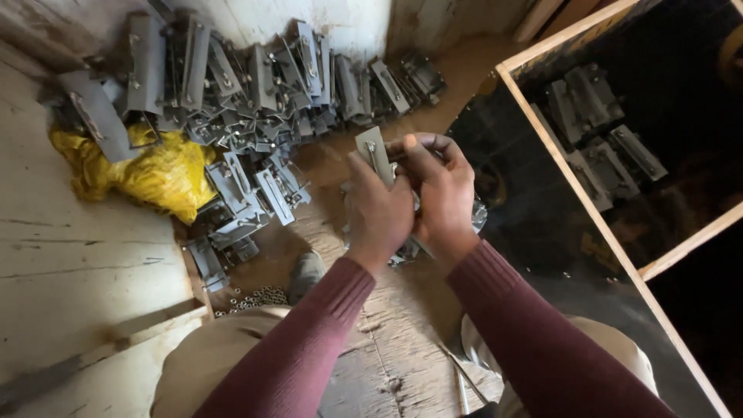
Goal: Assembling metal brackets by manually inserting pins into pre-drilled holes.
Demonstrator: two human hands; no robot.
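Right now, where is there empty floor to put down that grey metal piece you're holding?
Bare pale floor lies left, below the crumpled yellow plastic bag. Another free patch of brown floor runs between the heap of grey metal brackets and the wood-framed black crate. It is crowded under both hands and around the small metal nuts.

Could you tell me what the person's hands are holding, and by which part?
Both hands, left hand and right hand, hold one grey metal bracket by its lower part; its flat upper end sticks up above the fingers.
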